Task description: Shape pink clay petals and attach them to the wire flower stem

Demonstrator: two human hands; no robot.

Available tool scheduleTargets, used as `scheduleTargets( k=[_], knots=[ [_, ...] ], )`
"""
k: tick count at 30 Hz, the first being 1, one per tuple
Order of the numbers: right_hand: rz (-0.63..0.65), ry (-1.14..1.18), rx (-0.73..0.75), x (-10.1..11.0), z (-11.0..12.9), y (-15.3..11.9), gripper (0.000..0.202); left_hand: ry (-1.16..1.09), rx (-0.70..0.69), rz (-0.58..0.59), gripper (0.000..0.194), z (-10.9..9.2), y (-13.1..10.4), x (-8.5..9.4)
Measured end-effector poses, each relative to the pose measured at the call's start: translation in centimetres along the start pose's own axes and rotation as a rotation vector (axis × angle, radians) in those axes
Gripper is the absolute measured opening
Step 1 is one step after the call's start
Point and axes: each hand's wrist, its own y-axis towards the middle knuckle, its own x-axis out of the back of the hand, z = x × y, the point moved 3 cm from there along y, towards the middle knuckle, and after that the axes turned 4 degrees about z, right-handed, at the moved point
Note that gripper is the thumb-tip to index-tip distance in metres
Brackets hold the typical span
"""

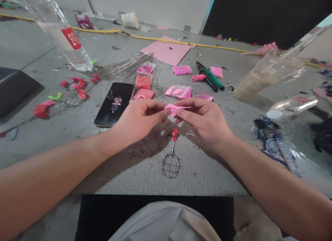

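Pink clay (pixel 173 110) is pinched between the left hand (pixel 145 116) and right hand (pixel 204 121). Below it lies a wire racket (pixel 171 164); left of it, a phone (pixel 114 104).

Left hand (pixel 147 114) and right hand (pixel 201 118) pinch pink piece (pixel 173 109) between them, above surface (pixel 124 171). Wire racket shape (pixel 171 164) with red bit at handle end lies below hands. Phone (pixel 114 104) beside left hand. Pink packets (pixel 178 91), green-handled pliers (pixel 211 78) beyond. Tilted-looking bottle (pixel 66 40) far left.
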Motion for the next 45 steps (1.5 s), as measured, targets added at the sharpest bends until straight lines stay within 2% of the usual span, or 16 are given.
scheduleTargets(
  k=[3, 9, 12, 15, 19, 22, 25, 28, 29, 32, 35, 37, 40, 42, 45],
  knots=[
    [0.043, 0.041, -0.024, 0.2, -0.2, 0.0, 0.016, 0.019, -0.017, 0.019, 0.026, -0.2, 0.0, 0.1],
    [0.053, -0.011, -0.057, 0.1, -0.5, 0.3, 0.033, 0.076, -0.007, 0.064, 0.029, -0.8, -0.2, -0.1],
    [0.072, -0.038, -0.075, -0.1, -0.3, 0.4, 0.035, 0.057, -0.005, 0.101, 0.029, -0.8, -0.3, -0.3],
    [0.138, -0.118, -0.106, -0.3, 0.1, 0.3, 0.033, 0.044, 0.01, 0.099, 0.027, -0.5, -0.3, -0.3],
    [0.13, -0.307, -0.072, -0.2, 0.6, 0.2, 0.035, 0.032, 0.041, 0.118, 0.025, -0.3, -0.4, -0.5],
    [0.1, -0.413, -0.021, -0.1, 0.7, 0.2, 0.037, -0.007, 0.066, 0.115, 0.022, -0.3, -0.5, -0.4],
    [0.047, -0.467, 0.042, 0.1, 0.7, 0.1, 0.031, -0.178, 0.073, 0.14, 0.016, -0.3, -0.4, -0.5],
    [-0.002, -0.655, 0.187, -0.1, 1.0, -0.2, 0.012, -0.406, 0.112, 0.139, 0.025, -0.1, -0.2, -0.9],
    [-0.002, -0.751, 0.259, -0.3, 1.2, -0.3, 0.012, -0.458, 0.137, 0.123, 0.028, 0.1, -0.2, -1.0],
    [0.048, -0.981, 0.474, -1.1, 1.4, -0.8, 0.026, -0.52, 0.208, 0.023, 0.026, 0.6, -0.2, -1.2],
    [0.155, -1.088, 0.558, -1.7, 1.4, -1.1, 0.029, -0.495, 0.213, -0.045, 0.024, 0.9, -0.4, -1.2],
    [0.171, -1.107, 0.561, -1.7, 1.4, -1.2, 0.023, -0.422, 0.177, -0.011, 0.024, 0.8, -0.5, -1.2],
    [0.038, -0.972, 0.482, -1.0, 1.6, -1.0, 0.012, -0.279, 0.107, 0.038, 0.024, 0.5, -0.5, -1.0],
    [-0.015, -0.831, 0.372, -0.5, 1.5, -0.9, 0.022, -0.226, 0.072, 0.047, 0.023, 0.2, -0.5, -0.8],
    [-0.003, -0.731, 0.249, -0.4, 1.4, -0.8, 0.029, -0.183, 0.031, 0.075, 0.024, -0.1, -0.6, -0.8]
  ],
)
